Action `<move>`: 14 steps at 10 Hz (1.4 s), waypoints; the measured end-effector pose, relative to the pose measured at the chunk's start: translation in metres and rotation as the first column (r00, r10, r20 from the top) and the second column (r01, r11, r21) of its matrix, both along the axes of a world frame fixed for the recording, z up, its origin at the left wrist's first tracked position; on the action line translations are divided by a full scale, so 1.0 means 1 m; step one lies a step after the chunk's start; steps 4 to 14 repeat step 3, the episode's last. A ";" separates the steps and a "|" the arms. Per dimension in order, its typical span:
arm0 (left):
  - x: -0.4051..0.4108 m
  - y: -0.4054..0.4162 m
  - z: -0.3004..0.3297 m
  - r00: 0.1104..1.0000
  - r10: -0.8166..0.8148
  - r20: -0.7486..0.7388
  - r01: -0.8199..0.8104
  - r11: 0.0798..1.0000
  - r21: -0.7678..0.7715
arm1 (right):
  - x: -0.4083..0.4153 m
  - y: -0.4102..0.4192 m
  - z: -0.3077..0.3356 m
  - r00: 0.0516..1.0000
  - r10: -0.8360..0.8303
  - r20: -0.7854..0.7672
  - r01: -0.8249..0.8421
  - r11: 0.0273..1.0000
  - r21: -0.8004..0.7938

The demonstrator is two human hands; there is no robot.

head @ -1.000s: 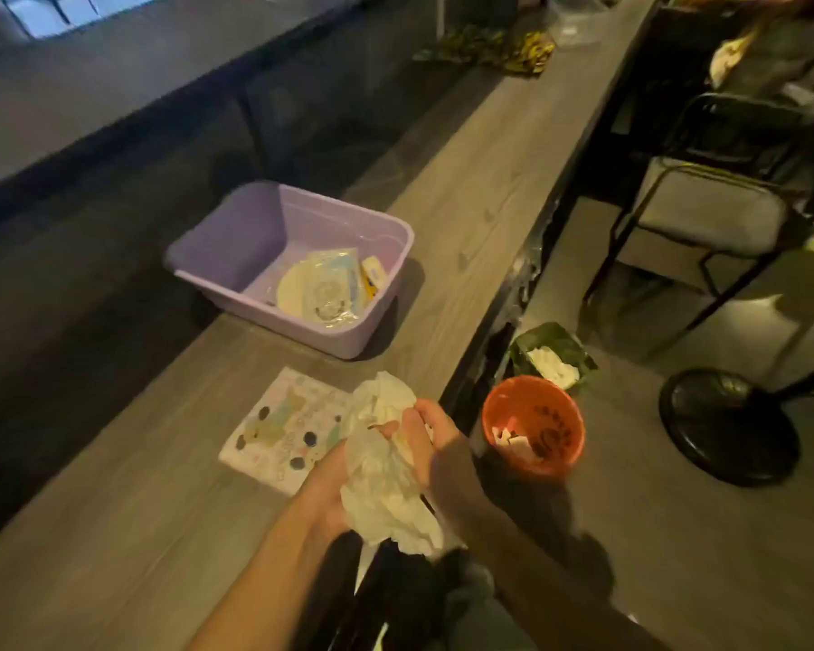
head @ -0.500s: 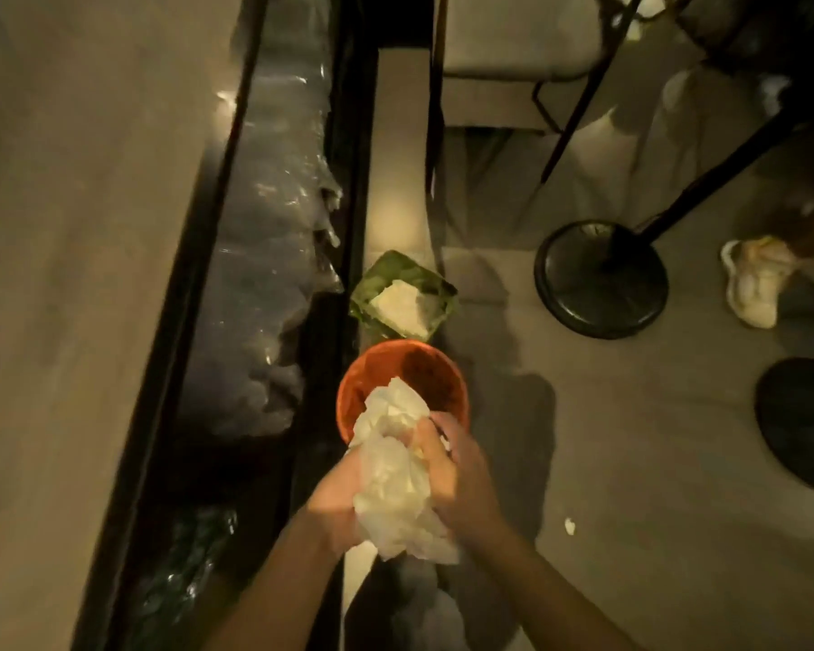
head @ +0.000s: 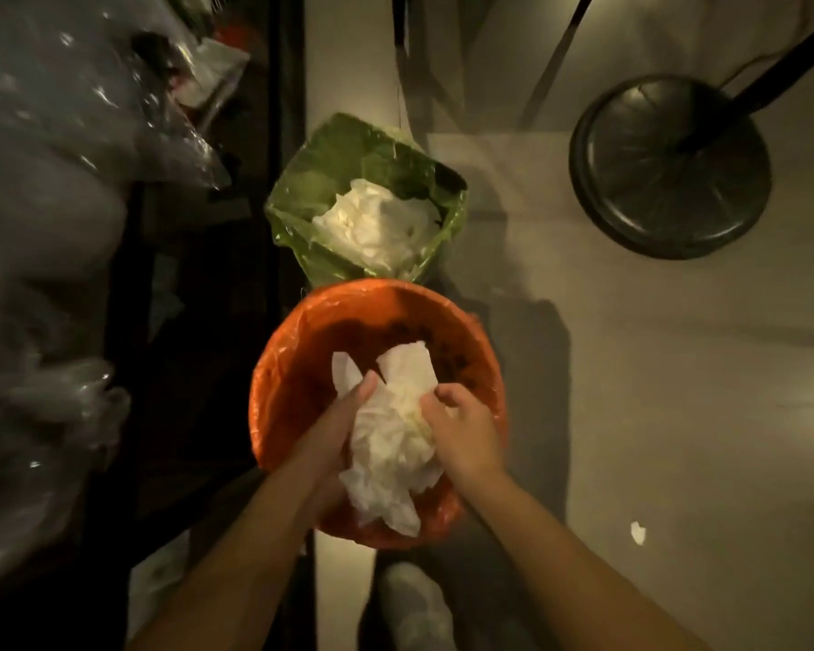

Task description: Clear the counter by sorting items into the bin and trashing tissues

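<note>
A round black stand base [head: 670, 166] sits on the floor [head: 677, 392]. A small white scrap [head: 638, 532] lies near.

both forearms extended downward; left hand [head: 344, 425] and right hand [head: 461, 429] pressed toward each other, fingers [head: 435, 397] curled.

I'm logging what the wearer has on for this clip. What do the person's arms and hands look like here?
Both forearms are bare, with no sleeve in view. The left hand and right hand wear no gloves; no watch, bracelet or ring is visible in this dim light.
</note>
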State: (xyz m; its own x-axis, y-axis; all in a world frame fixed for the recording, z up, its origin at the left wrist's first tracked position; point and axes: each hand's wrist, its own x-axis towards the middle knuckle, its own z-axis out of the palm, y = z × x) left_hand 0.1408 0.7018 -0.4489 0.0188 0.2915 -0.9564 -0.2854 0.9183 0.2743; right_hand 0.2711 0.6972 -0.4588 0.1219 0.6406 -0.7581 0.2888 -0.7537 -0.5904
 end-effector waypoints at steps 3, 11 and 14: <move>-0.019 0.005 -0.022 0.943 0.302 -0.141 -0.296 0.953 0.063 | -0.001 0.000 -0.016 0.997 -0.029 0.066 0.025 0.998 0.060; -0.019 0.005 -0.022 0.943 0.302 -0.141 -0.296 0.953 0.063 | -0.001 0.000 -0.016 0.997 -0.029 0.066 0.025 0.998 0.060; -0.019 0.005 -0.022 0.943 0.302 -0.141 -0.296 0.953 0.063 | -0.001 0.000 -0.016 0.997 -0.029 0.066 0.025 0.998 0.060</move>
